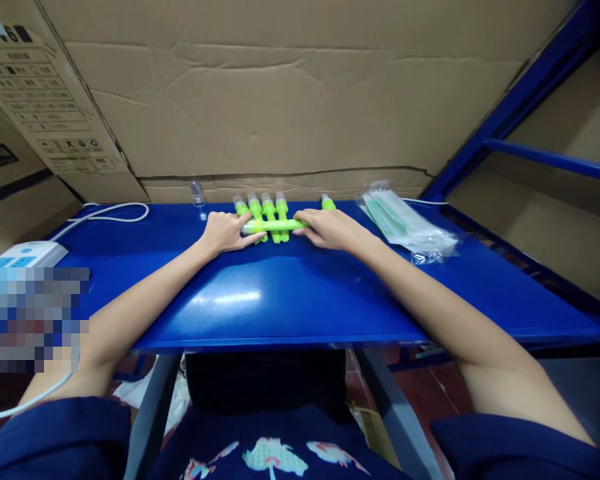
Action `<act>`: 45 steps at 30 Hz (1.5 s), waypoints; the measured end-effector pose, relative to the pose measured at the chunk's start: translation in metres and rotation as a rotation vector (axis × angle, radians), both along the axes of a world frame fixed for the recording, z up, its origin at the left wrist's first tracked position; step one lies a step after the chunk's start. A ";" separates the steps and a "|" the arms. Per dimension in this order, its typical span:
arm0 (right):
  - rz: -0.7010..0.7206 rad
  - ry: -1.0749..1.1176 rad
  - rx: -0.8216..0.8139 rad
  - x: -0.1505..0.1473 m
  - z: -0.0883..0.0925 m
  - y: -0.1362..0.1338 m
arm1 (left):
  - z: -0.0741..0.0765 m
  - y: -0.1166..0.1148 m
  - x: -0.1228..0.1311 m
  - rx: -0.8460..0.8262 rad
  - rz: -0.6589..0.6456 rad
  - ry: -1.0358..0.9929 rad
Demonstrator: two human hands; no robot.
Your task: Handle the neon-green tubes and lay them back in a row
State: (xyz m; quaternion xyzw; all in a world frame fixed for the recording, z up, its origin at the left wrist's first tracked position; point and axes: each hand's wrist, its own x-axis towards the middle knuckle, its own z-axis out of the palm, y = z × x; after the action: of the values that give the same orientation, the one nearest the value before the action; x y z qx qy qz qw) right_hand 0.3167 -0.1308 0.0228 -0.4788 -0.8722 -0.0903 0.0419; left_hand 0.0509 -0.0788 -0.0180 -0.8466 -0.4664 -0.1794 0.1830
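A green highlighter (275, 226) lies crosswise on the blue table (280, 300). My left hand (226, 232) grips its capped left end and my right hand (330, 229) grips its right end; both hands are closed on it. Under and behind it, several more green highlighters (269, 208) lie side by side, pointing away from me. One further green highlighter (328, 202) sits alone just beyond my right hand.
A clear loose cap (197, 193) stands at the back left. Plastic packets (405, 223) lie at the right. A white power strip (27, 255) with its cable (111, 212) is at the left. Cardboard boxes (280, 93) wall the back; a blue rack frame (545, 159) rises at the right.
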 end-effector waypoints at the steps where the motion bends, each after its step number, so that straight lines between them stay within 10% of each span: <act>1: -0.009 -0.014 0.006 0.001 0.002 0.000 | 0.001 0.000 0.003 0.002 0.008 -0.003; 15: -0.028 0.329 0.176 0.039 -0.004 0.029 | 0.043 0.015 0.043 0.052 0.073 -0.094; 32: -0.079 -0.045 0.163 0.010 0.000 0.005 | 0.019 0.016 0.011 0.040 -0.001 -0.157; 45: -0.141 0.173 0.177 0.010 0.000 0.005 | 0.008 0.014 0.010 0.051 -0.154 -0.083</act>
State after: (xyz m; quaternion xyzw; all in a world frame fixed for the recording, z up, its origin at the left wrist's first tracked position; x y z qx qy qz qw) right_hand 0.3263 -0.1260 0.0231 -0.5392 -0.8183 -0.1279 0.1527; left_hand 0.0610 -0.0649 -0.0105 -0.8669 -0.4025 -0.2397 0.1705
